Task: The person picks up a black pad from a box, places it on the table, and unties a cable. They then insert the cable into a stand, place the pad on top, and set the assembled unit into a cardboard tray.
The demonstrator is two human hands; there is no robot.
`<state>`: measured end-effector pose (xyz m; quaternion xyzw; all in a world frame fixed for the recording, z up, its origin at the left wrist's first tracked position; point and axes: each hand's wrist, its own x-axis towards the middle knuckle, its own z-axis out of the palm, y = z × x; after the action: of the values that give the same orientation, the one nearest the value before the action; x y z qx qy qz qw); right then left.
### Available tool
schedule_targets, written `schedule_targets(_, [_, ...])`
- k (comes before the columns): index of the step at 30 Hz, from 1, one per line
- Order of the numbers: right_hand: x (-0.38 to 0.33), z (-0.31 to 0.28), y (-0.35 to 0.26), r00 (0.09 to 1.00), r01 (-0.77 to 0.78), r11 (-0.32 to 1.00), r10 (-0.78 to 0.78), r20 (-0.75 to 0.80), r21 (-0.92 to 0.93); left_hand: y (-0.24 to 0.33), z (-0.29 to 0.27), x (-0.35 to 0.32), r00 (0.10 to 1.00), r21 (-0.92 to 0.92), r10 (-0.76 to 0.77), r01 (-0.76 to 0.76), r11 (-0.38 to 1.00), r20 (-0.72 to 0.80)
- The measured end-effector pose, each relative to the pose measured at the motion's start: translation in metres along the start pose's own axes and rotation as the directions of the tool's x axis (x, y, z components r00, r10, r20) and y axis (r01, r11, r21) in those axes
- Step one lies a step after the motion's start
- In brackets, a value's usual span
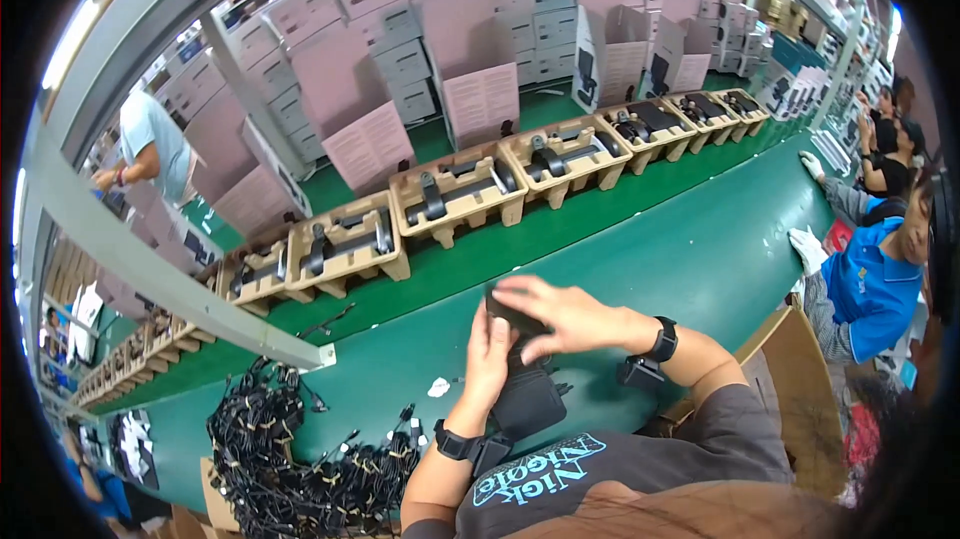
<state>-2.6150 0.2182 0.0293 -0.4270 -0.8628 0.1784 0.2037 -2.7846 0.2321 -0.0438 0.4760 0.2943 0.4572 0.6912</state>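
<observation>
Over the green bench (600, 269), a small black block-shaped thing (517, 313) is between my two hands; its exact kind is hard to make out. My left hand (487, 351) grips it from the left, fingers pointing away from me. From the right, my right hand (565, 313) curls over its top, fingertips at the far end and thumb at the near side. Just below, close to my body, lies a flat black rectangular piece (528, 405) with a short cable stub at its right. Bundles of black cables (265, 429) are heaped to the left of my forearm.
Beyond the bench, a green conveyor runs past with cardboard trays (460, 209) holding black parts. Opened pink-and-white boxes (480, 104) stand behind. A grey metal post (150, 249) crosses at left. At right are a co-worker in blue (880, 279) and a large carton (790, 379).
</observation>
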Motion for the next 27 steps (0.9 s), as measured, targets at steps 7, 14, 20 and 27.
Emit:
schedule_targets(7, [0.0, 0.017, 0.041, 0.977, -0.118, 0.961, 0.158, -0.145, 0.25, 0.011, 0.013, 0.011, 0.978, -0.099, 0.003, 0.018, 0.995, 0.208])
schedule_targets(14, [0.01, 0.011, 0.033, 0.949, -0.018, 0.966, 0.099, -0.301, 0.258, 0.002, 0.002, 0.021, 0.996, -0.019, -0.084, 0.083, 0.996, -0.033])
schedule_targets(20, [0.017, -0.01, 0.051, 0.934, -0.291, 0.955, 0.297, -0.197, 0.06, 0.01, -0.012, 0.02, 0.999, 0.341, -0.012, -0.001, 0.94, 0.038])
schedule_targets(27, [0.041, -0.109, 0.203, 0.255, -0.457, 0.842, 0.433, -0.865, 0.287, 0.044, -0.043, -0.036, 0.915, 0.766, 0.4, -0.228, 0.602, -0.042])
